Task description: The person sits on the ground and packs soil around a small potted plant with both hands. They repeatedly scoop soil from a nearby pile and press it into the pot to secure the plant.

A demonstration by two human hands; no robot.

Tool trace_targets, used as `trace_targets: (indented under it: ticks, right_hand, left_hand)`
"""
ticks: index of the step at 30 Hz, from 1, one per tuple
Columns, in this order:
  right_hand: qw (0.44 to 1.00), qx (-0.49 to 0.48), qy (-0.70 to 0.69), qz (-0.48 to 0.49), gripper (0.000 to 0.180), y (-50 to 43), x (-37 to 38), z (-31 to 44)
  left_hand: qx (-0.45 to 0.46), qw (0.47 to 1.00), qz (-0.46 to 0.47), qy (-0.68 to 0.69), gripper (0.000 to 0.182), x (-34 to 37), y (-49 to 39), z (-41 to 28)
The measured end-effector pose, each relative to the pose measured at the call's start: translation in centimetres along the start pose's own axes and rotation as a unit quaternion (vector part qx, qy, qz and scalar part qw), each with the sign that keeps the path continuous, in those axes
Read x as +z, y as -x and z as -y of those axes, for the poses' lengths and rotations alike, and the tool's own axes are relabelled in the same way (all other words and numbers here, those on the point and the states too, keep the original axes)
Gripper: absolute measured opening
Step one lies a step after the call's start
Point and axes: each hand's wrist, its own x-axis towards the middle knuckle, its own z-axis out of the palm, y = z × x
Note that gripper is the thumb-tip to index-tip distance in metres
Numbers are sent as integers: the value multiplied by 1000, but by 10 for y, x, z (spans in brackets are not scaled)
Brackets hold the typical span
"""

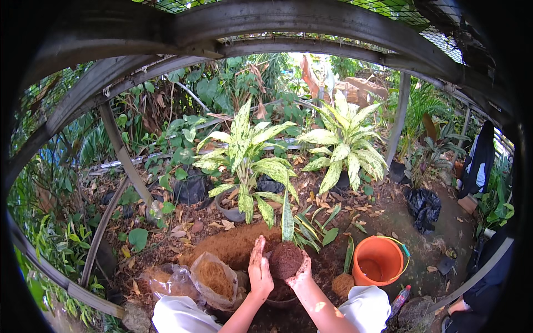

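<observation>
Cupped in my right hand (301,270) is a round ball of dark, moist soil (285,260), with mud on the palm and fingers. A snake plant leaf (287,218) rises just behind the ball and seems to grow from it. My left hand (260,268), also muddy, is upright at the ball's left side with its fingers straight; whether the palm touches the soil is unclear. Beneath both hands sits a container of dark soil (282,294), partly hidden by them. To the right rests a fibre-wrapped ball (343,285) with a snake plant leaf (349,254) standing from it.
Left of my hands are clear plastic bags of coconut fibre (214,278), before a brown mound of loose soil (233,245). An orange bucket (377,260) and a plastic bottle (399,300) stand right. Cut snake plant leaves (310,231) lie ahead. Another person (485,274) is at far right.
</observation>
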Motion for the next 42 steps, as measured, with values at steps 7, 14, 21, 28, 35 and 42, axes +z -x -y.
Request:
trace_targets:
  ticks: [7, 14, 21, 28, 35, 42]
  right_hand:
    - [998, -22, 49, -13, 42, -2, 0, 3]
    - [999, -23, 37, 8, 38, -3, -3, 1]
    - [999, -8, 26, -27, 32, -3, -6, 5]
    - [998, 17, 51, 29, 32, 5, -6, 5]
    - [992, 48, 7, 119, 35, 5, -4, 7]
    - [995, -50, 73, -39, 39, 9, 8, 11]
  left_hand:
    - [68, 997, -10, -45, 62, 8, 11, -13]
    - [94, 990, 85, 56, 52, 6, -22, -4]
    - [90, 963, 253, 34, 50, -7, -40, 4]
    - [111, 953, 266, 95, 56, -2, -41, 14]
    - [125, 959, 238, 92, 40, -4, -36, -4]
    - [196, 895, 318, -243, 63, -5, -34, -38]
